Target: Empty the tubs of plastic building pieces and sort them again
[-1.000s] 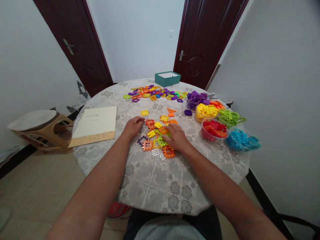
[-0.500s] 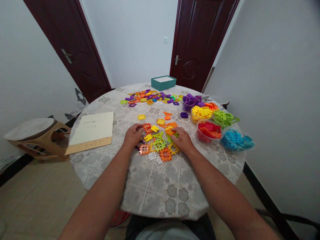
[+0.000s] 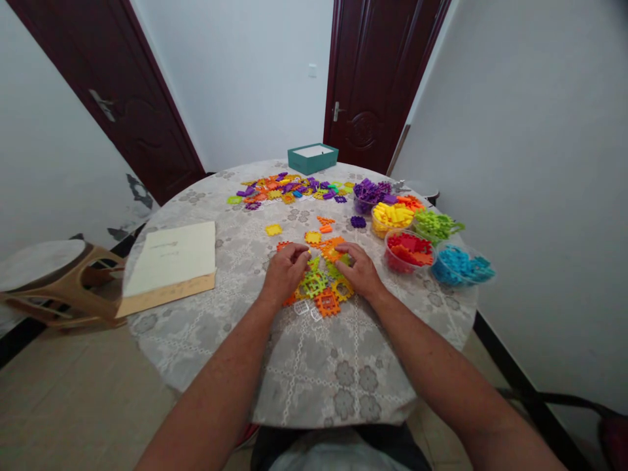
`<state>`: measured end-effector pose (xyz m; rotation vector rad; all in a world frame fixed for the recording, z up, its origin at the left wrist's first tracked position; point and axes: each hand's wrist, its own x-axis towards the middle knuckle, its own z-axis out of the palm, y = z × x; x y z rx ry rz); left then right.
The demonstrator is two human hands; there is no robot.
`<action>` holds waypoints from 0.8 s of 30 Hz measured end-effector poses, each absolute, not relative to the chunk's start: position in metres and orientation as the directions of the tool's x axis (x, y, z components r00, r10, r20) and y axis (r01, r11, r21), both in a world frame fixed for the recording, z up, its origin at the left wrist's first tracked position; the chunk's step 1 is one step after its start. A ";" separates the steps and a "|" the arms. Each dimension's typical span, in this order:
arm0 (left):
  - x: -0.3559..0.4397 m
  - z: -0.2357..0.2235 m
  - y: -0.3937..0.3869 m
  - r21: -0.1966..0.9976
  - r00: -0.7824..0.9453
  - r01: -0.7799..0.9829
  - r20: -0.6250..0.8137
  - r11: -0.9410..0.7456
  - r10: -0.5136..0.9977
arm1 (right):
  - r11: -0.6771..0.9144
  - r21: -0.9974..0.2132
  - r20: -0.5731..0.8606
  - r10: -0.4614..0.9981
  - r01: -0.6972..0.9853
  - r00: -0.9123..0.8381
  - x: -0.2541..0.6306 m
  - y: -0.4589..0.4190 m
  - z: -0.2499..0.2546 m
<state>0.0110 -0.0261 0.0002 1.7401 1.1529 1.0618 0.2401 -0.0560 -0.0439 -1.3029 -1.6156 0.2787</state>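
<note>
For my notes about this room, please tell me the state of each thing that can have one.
Left door: appears closed
Right door: appears closed
Teal box: open at top
Paper pad: lying flat
Clear tubs: uncovered, holding coloured pieces
Far pile: loose, mixed colours
Near pieces: overlapping; whether joined, unclear
Left grip: fingers bent, hold unclear
Right grip: fingers bent, hold unclear

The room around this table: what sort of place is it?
Probably a room in a home, judging by the flowered tablecloth, the dark panelled doors beyond it, and what looks like a stool on the left.
</note>
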 end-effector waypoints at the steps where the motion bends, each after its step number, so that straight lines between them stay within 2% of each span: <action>1: 0.012 0.001 -0.026 0.925 0.243 0.270 0.202 -0.267 0.949 | 0.392 -0.696 0.543 0.835 0.601 0.085 0.241 -0.056 -0.043; 4: 0.013 0.004 -0.027 0.953 0.232 0.211 0.166 -0.216 0.958 | 0.393 -0.701 0.551 0.828 0.595 0.102 0.242 -0.057 -0.041; 7: 0.014 0.008 -0.029 0.972 0.235 0.171 0.118 -0.161 0.965 | 0.450 -0.655 0.610 0.788 0.607 0.075 0.240 -0.062 -0.035; 9: 0.015 0.010 -0.029 0.981 0.271 0.153 0.073 -0.118 0.960 | 0.511 -0.607 0.638 0.770 0.609 -0.010 0.238 -0.067 -0.030; 13: 0.017 0.009 -0.029 0.993 0.384 0.112 0.002 -0.048 0.923 | 0.612 -0.538 0.607 0.758 0.580 -0.238 0.231 -0.074 -0.022; 17: 0.014 0.004 -0.026 0.996 0.427 0.076 -0.078 0.050 0.901 | 0.664 -0.489 0.594 0.728 0.565 -0.342 0.227 -0.078 -0.012; 19: 0.010 0.002 -0.022 0.996 0.385 0.064 -0.085 0.066 0.919 | 0.669 -0.466 0.569 0.728 0.580 -0.383 0.228 -0.081 -0.004; 21: 0.004 0.003 -0.018 0.996 0.273 0.028 -0.088 0.083 0.958 | 0.649 -0.437 0.506 0.750 0.623 -0.427 0.229 -0.088 0.007; 24: -0.005 0.005 -0.013 0.993 0.092 -0.048 -0.103 0.108 0.990 | 0.596 -0.358 0.314 0.802 0.719 -0.508 0.228 -0.101 0.019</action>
